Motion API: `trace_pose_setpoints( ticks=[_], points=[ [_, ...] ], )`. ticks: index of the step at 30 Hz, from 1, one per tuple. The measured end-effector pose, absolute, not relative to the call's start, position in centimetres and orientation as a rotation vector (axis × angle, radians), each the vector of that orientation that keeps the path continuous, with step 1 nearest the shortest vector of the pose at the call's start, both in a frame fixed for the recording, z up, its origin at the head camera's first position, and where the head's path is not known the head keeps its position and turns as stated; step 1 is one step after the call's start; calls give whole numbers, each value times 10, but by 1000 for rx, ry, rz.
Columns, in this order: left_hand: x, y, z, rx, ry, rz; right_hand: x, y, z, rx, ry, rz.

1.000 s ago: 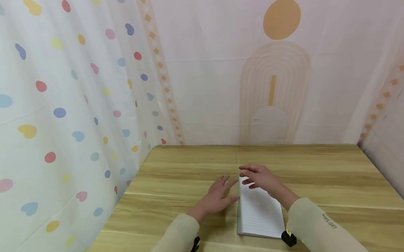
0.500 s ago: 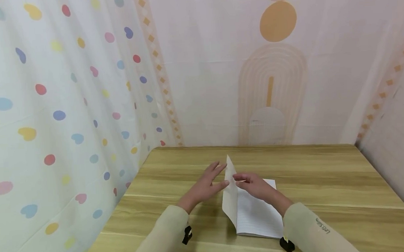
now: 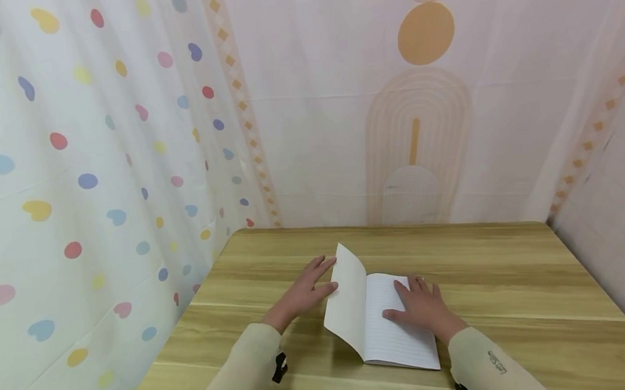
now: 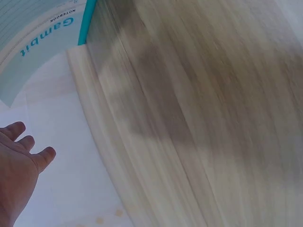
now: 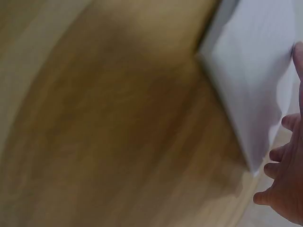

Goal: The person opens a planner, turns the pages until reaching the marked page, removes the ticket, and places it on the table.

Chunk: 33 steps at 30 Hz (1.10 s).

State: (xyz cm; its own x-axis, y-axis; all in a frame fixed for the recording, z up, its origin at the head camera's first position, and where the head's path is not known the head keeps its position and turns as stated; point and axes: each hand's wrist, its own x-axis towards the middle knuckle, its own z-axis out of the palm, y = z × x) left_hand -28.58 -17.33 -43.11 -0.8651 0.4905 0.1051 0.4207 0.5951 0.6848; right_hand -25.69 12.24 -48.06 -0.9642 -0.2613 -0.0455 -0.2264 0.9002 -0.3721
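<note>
A notebook (image 3: pixel 399 331) with white lined paper lies on the table, its front cover (image 3: pixel 345 301) raised and leaning to the left. In the left wrist view, the outside of that cover (image 4: pixel 45 35) is pale teal, printed "Gambit" and "NOTEBOOK", with a teal spine. My left hand (image 3: pixel 303 291) is at the cover's left edge with fingers spread; whether it touches the cover I cannot tell. Over the lined page is my right hand (image 3: pixel 422 309), its fingers spread and its fingertips at the upper part of the page. The right wrist view shows this hand (image 5: pixel 286 165) beside the page block.
The wood-grain table (image 3: pixel 505 285) extends around the notebook on all sides. Behind it hangs a pale curtain (image 3: pixel 311 160) with an arch pattern, and a dotted curtain (image 3: pixel 108 186) hangs along the left. Black wrist straps (image 3: pixel 280 368) sit at the sleeves.
The cover has lifted from the right-hand pages and swung left. My left hand has moved left with it, while my right hand has gone from the spine side to the right-hand page.
</note>
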Motion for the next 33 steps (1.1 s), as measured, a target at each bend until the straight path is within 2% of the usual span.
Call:
trace_pose_setpoints(
  ticks=[8, 22, 33],
  points=[
    [-289, -186, -439, 665, 2724, 1124, -253, 137, -495, -368, 2984, -550],
    [-285, -208, -471, 609, 2746, 937, -254, 148, -503, -343, 2992, -505],
    [-286, -210, -496, 669, 2786, 620, -254, 156, -502, -378, 3008, -492]
  ],
)
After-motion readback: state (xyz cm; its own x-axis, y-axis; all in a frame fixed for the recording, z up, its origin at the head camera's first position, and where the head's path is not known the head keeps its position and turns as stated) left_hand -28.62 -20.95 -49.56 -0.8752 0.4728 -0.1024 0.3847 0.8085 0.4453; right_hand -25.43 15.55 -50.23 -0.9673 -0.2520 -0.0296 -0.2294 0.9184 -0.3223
